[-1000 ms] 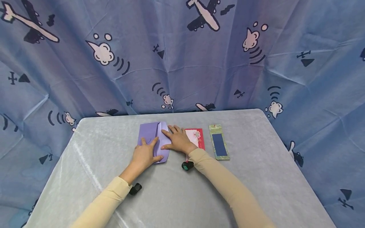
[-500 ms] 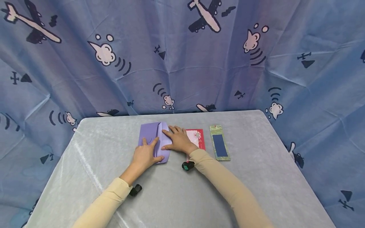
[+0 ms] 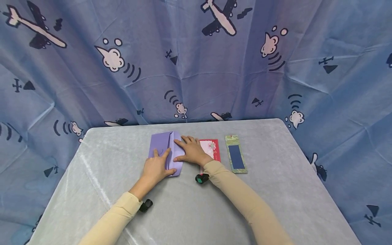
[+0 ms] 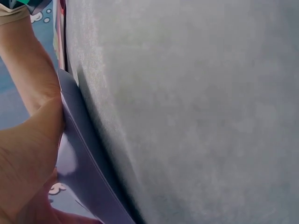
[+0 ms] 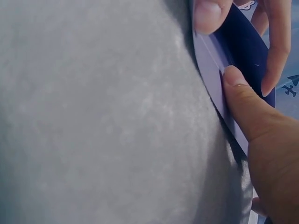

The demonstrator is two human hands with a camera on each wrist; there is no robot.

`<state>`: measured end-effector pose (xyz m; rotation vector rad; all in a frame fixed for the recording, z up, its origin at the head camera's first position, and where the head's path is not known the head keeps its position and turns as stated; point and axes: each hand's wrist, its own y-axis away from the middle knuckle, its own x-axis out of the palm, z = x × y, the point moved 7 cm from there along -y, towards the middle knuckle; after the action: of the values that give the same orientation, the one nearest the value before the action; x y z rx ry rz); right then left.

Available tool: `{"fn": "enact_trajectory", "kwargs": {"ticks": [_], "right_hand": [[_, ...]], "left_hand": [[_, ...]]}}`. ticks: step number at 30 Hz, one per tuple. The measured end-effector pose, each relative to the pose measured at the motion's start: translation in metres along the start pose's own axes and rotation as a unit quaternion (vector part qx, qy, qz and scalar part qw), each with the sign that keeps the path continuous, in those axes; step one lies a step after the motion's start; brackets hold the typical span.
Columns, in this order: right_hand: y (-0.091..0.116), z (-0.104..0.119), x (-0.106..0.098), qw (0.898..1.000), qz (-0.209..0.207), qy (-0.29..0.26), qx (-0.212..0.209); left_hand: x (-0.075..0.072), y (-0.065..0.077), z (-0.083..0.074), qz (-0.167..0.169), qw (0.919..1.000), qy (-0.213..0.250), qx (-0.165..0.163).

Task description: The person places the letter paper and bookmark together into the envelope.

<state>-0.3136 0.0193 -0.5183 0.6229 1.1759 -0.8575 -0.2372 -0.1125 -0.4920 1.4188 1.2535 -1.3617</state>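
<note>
Left of centre on the grey plush-covered table (image 3: 294, 190): a flat, rectangular purple paper envelope (image 3: 159, 141), with its pale lilac flap (image 3: 176, 152) spread to the right. Over the envelope's body, the left hand (image 3: 155, 167), fingers straight and fanned, thumb reaching across to the flap, gripping nothing. From the other side, the right hand (image 3: 193, 151), fingers likewise spread, thumb resting on the flap, no grip either. Likeliest trouble: a skewed crease or small tear along the hinge, from uneven pressure on either side of it. Possible too: a slide over the soft cloth if pushed harder from one side (impossible to judge how firmly pinned), or a springing-up of the flap once freed from both thumbs. Just beside, partly hidden by the right hand, a red-and-white floral paper card (image 3: 211, 146); easily nudged by a dip of the small black wrist camera (image 3: 202, 178). Farther right, apart from both hands, a slim green rectangle with a dark blue panel (image 3: 236, 156): probably safe, barring a sideways sweep of the beige right sleeve (image 3: 239, 194).
</note>
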Motion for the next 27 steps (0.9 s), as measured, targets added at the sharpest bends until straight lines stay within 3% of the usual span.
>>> {"fn": "enact_trajectory", "kwargs": {"ticks": [14,27], "right_hand": [[0.003,-0.002,-0.004,1.000,-0.013,-0.025,-0.004],[0.014,-0.010,-0.028,0.998,-0.018,-0.067,0.011]], "left_hand": [[0.002,0.000,0.000,0.000,1.0000,-0.005,0.000],[0.001,0.000,0.000,0.000,0.9999,-0.013,-0.001]]}}
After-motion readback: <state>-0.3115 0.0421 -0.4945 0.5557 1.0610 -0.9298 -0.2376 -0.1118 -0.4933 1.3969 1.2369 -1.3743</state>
